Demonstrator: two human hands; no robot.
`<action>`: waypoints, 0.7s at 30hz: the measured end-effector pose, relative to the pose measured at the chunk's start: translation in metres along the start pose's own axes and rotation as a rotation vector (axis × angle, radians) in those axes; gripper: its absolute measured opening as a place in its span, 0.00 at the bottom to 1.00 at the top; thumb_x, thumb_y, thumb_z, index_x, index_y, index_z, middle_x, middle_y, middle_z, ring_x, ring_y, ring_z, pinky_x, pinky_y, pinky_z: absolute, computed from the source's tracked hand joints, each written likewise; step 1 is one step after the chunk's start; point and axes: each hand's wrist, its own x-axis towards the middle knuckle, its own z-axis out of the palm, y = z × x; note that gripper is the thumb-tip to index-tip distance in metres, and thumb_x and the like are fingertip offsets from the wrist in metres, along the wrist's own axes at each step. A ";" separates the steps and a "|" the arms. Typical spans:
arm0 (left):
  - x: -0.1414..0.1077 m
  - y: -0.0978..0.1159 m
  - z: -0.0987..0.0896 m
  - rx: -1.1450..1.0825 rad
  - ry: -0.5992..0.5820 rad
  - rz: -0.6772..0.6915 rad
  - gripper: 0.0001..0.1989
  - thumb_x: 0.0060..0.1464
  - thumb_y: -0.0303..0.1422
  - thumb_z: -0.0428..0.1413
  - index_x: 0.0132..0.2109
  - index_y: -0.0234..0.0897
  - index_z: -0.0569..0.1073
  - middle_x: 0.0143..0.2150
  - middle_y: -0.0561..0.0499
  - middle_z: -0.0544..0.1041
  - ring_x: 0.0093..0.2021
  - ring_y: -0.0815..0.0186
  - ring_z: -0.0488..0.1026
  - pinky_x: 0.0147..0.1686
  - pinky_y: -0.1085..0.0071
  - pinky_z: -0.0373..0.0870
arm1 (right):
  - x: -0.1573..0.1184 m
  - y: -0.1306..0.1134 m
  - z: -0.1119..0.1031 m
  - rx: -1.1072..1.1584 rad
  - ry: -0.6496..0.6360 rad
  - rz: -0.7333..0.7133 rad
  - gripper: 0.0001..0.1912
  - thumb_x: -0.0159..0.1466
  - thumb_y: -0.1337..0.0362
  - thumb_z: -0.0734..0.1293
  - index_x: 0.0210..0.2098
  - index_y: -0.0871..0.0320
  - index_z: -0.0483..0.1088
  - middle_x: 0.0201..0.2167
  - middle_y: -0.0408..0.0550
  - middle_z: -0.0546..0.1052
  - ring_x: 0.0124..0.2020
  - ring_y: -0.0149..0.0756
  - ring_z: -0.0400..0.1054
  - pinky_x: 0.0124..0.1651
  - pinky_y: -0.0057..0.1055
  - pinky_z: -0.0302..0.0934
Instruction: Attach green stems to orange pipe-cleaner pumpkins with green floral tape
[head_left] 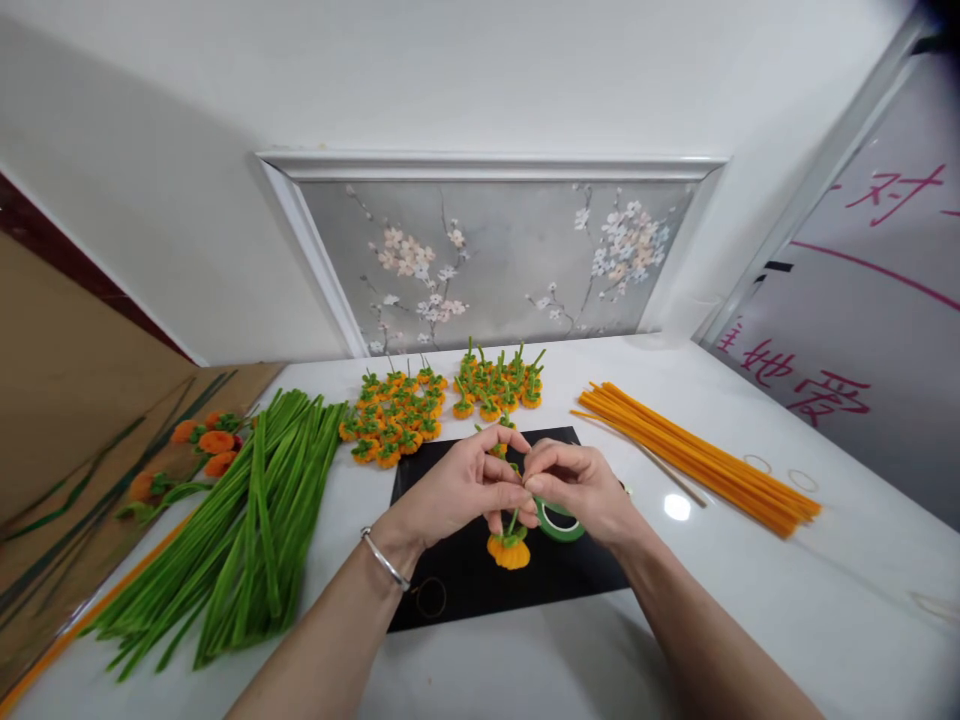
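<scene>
My left hand (472, 480) is closed, its fingers curled around the green stem of an orange flower (509, 550) that hangs with its head down over a black mat (465, 590). Close against it, my right hand (577, 482) is pinched at the fingertips; whatever it holds is too small to make out. A roll of green tape (561, 527) lies on the mat under my right hand and is partly covered by it. Another small flower (495, 446) shows just behind my fingers.
Green fuzzy stems (255, 510) are heaped at the left, beside orange pompom flowers (217, 442). Two clusters of small orange flowers (394, 415) stand behind the mat. Orange fuzzy stems (697, 455) and a thin stick (675, 476) lie at the right.
</scene>
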 end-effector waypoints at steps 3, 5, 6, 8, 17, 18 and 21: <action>0.000 -0.001 0.000 0.001 -0.034 0.014 0.18 0.53 0.31 0.59 0.48 0.38 0.62 0.29 0.49 0.79 0.29 0.66 0.78 0.18 0.82 0.65 | -0.003 0.000 0.005 0.092 0.017 0.066 0.10 0.56 0.58 0.72 0.26 0.58 0.72 0.25 0.42 0.69 0.25 0.30 0.66 0.31 0.30 0.63; -0.001 0.000 0.000 0.002 -0.052 0.024 0.17 0.54 0.30 0.58 0.49 0.37 0.62 0.29 0.48 0.80 0.26 0.68 0.76 0.16 0.83 0.62 | -0.004 0.001 0.008 0.170 0.026 0.105 0.11 0.55 0.57 0.73 0.26 0.57 0.71 0.24 0.40 0.68 0.21 0.29 0.66 0.28 0.30 0.64; -0.001 0.000 0.000 0.001 -0.060 0.028 0.17 0.54 0.30 0.57 0.49 0.37 0.62 0.29 0.48 0.80 0.25 0.69 0.75 0.16 0.84 0.61 | -0.005 0.002 0.010 0.206 0.030 0.118 0.12 0.54 0.57 0.74 0.26 0.57 0.70 0.24 0.39 0.68 0.19 0.28 0.66 0.26 0.31 0.64; -0.001 0.001 0.001 -0.004 -0.068 0.030 0.17 0.55 0.29 0.57 0.50 0.37 0.62 0.29 0.49 0.80 0.21 0.72 0.72 0.15 0.84 0.60 | -0.006 0.003 0.013 0.262 0.046 0.123 0.11 0.53 0.58 0.74 0.26 0.57 0.70 0.25 0.39 0.68 0.18 0.28 0.65 0.23 0.30 0.63; -0.004 0.004 0.002 -0.082 -0.065 0.041 0.20 0.55 0.29 0.57 0.52 0.38 0.61 0.28 0.51 0.80 0.14 0.79 0.61 0.14 0.83 0.52 | -0.005 0.005 0.018 0.304 0.285 0.002 0.10 0.55 0.57 0.73 0.24 0.56 0.73 0.27 0.43 0.68 0.27 0.31 0.61 0.31 0.31 0.61; -0.004 0.004 0.003 -0.084 -0.062 0.037 0.20 0.55 0.29 0.57 0.53 0.38 0.60 0.28 0.51 0.80 0.14 0.79 0.60 0.14 0.83 0.51 | -0.004 0.003 0.015 0.312 0.319 -0.015 0.11 0.56 0.55 0.72 0.25 0.55 0.72 0.26 0.43 0.67 0.28 0.31 0.60 0.33 0.31 0.61; -0.004 0.004 0.004 -0.098 -0.051 0.029 0.22 0.56 0.30 0.57 0.55 0.38 0.59 0.28 0.51 0.80 0.14 0.79 0.60 0.13 0.83 0.49 | -0.003 0.000 0.003 0.285 0.304 0.033 0.13 0.60 0.52 0.68 0.30 0.55 0.75 0.26 0.43 0.68 0.27 0.30 0.58 0.32 0.30 0.58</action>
